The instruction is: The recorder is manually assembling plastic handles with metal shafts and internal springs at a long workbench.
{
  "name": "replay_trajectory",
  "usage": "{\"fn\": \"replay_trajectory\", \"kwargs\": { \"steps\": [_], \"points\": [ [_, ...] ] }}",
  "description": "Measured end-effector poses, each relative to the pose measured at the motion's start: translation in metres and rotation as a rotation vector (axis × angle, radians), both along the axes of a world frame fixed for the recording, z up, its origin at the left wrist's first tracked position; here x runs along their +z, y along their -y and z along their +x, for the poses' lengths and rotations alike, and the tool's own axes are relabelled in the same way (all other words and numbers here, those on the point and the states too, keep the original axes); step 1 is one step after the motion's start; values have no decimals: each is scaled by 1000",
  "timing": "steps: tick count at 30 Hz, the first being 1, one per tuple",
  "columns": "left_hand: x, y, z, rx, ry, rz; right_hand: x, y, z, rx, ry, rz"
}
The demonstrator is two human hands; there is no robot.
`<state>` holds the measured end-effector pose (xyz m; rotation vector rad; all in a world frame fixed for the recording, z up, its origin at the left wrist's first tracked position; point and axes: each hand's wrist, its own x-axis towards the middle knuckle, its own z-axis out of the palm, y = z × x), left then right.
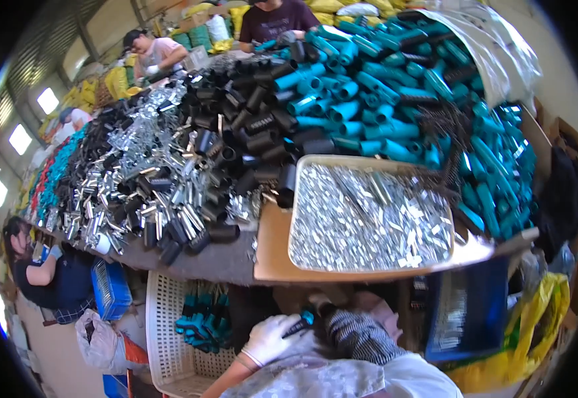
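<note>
My left hand (270, 339), in a white glove, is closed around a short black-and-teal handle (298, 326) low in front of my body. Beyond it, a checkered sleeve (362, 337) covers my right forearm. Only a small part of my right hand (320, 302) shows past the cuff, close to the handle's teal end, and its fingers are too hidden to read. Beside my left hand stands a white slotted plastic basket (163, 331), with a bunch of teal-and-black handled pieces (204, 322) inside.
The table ahead bears heaps of teal handles (385, 86), black sleeves (256, 132) and shiny metal pieces (183, 219). A tray of small metal parts (294, 219) sits at its near edge. Blue crates (465, 312) and a yellow bag (541, 325) flank me. Several people work nearby.
</note>
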<state>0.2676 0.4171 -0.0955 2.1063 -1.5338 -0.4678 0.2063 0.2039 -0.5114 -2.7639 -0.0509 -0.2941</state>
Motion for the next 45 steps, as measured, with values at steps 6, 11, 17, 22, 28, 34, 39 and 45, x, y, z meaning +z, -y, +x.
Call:
{"fn": "replay_trajectory", "kwargs": {
  "steps": [6,11,17,22,28,34,39,45],
  "points": [
    [-26,5,19,22,-51,75,95,10,58,33,106,116],
    [-36,17,25,9,-64,56,110,32,54,-99,149,195],
    [-48,23,19,102,-95,46,161,24,50,-235,210,323],
    [-81,54,-2,173,-199,398,212,5,32,-366,234,422],
    [-108,60,4,129,-310,304,245,-35,-2,-554,221,566],
    [-161,48,-19,251,-235,222,227,-44,4,-639,101,478],
    [-124,54,-6,301,-289,241,250,-48,10,-607,-31,488],
    [-114,56,7,294,-296,194,234,-30,16,-614,-3,570]
  ]
}}
